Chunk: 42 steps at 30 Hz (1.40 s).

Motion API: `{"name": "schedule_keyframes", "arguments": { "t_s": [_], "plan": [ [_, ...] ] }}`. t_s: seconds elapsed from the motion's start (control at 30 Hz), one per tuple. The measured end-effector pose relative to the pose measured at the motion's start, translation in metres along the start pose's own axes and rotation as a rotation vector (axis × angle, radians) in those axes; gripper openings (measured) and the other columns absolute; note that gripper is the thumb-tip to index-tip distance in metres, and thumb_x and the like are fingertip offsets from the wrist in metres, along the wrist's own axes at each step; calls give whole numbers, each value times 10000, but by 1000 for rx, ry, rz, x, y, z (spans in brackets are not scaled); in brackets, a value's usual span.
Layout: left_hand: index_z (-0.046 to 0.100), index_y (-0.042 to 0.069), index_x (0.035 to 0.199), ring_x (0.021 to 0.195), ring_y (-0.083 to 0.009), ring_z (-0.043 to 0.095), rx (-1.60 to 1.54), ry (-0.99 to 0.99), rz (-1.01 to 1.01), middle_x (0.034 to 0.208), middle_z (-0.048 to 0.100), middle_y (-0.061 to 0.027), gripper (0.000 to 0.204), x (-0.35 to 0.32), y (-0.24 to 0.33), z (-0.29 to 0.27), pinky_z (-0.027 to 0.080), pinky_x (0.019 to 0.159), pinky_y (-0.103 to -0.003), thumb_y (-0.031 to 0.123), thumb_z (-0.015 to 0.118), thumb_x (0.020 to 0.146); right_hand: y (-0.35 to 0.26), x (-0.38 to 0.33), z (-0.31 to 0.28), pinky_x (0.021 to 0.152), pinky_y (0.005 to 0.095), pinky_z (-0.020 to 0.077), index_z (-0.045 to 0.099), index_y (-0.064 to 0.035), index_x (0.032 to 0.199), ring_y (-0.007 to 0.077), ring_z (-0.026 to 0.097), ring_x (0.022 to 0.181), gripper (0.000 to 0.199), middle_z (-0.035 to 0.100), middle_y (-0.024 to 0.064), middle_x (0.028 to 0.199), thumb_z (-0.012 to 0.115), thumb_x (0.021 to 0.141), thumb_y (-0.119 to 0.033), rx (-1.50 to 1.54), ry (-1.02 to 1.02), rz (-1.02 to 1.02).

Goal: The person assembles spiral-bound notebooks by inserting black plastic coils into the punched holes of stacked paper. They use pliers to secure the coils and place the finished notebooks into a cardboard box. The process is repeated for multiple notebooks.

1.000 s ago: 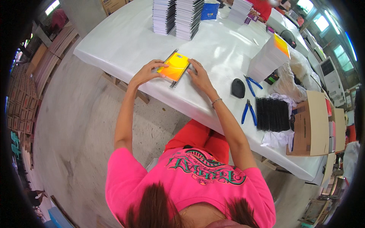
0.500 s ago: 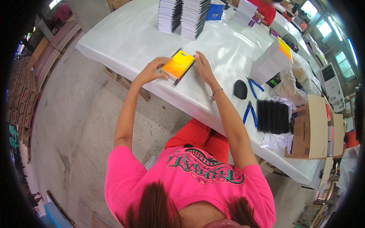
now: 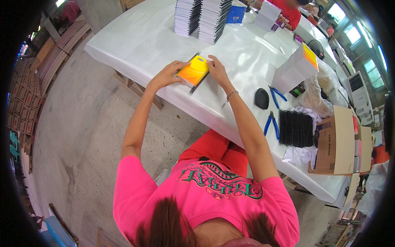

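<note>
A small spiral notebook (image 3: 192,73) with a yellow and orange cover lies near the table's edge in front of me. Black coil wire (image 3: 200,82) runs down its right side and sticks out past the lower end; more coil pokes out at the upper left corner. My left hand (image 3: 169,75) is closed on the notebook's left side, thumb low and fingers on the cover. At the upper right edge, my right hand (image 3: 219,71) has bent fingers closed against the notebook and its coil. Its fingertips are partly hidden.
Two tall notebook stacks (image 3: 213,22) stand at the back. To the right are a black mouse-shaped object (image 3: 261,99), blue-handled pliers (image 3: 271,125), black coils (image 3: 295,128), an open carton (image 3: 335,140) and a stack of yellow-topped pads (image 3: 294,68). A co-worker in red (image 3: 288,16) sits beyond.
My right hand's stretched fingers have bent in and moved left onto the notebook's edge. My left hand keeps its hold. The whole view has shifted slightly.
</note>
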<state>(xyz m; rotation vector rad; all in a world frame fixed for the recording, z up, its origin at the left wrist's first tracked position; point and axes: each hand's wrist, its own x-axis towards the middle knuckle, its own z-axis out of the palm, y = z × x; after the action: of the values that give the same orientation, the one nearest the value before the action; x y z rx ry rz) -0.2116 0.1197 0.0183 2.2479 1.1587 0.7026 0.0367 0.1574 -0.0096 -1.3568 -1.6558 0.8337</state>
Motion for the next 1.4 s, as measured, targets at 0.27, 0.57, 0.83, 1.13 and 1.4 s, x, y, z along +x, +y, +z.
{"name": "schedule_keyframes", "arguments": {
  "t_s": [0.27, 0.57, 0.83, 1.13, 1.4],
  "plan": [
    [456, 143, 1462, 1253, -303, 500, 10, -67, -27, 1348, 522, -127, 910, -2, -5, -5, 407, 1080, -392, 193, 844, 641, 3, -2, 11, 987, 385, 466, 518, -49, 1366, 336, 621, 1138, 463, 637, 237, 1220, 492, 1002, -334, -38, -24, -111],
    [335, 113, 1535, 1393, -305, 404, -337, -48, -321, 1493, 422, -216, 777, 12, 9, -13, 309, 1151, -360, 461, 642, 911, 34, -36, 14, 1141, 376, 304, 326, 26, 1491, 299, 382, 1389, 627, 394, 194, 1510, 423, 1046, -406, 620, 225, 168],
    [347, 54, 1517, 1323, -320, 492, -334, 231, -275, 1456, 479, -226, 649, 44, -22, 34, 342, 1118, -350, 448, 457, 1013, -25, -89, 73, 1213, 432, 98, 130, 106, 1520, 388, 125, 1498, 720, 148, 277, 1600, 368, 1048, -384, 261, 263, 47],
    [456, 34, 1452, 1246, -282, 568, -259, 257, -280, 1337, 598, -210, 522, 46, -27, 41, 406, 1053, -325, 308, 492, 1010, -26, -88, 90, 1198, 508, 45, 70, 93, 1532, 417, 81, 1501, 780, 106, 289, 1606, 320, 1043, -461, 39, 218, 106],
    [446, 10, 1457, 1275, -255, 532, -344, 265, -294, 1402, 549, -202, 521, 45, -25, 43, 380, 1069, -307, 308, 462, 1031, -29, -88, 93, 1192, 539, 36, 25, 95, 1530, 450, 64, 1492, 810, 66, 314, 1599, 274, 1040, -501, -42, 203, 109]
  ]
}}
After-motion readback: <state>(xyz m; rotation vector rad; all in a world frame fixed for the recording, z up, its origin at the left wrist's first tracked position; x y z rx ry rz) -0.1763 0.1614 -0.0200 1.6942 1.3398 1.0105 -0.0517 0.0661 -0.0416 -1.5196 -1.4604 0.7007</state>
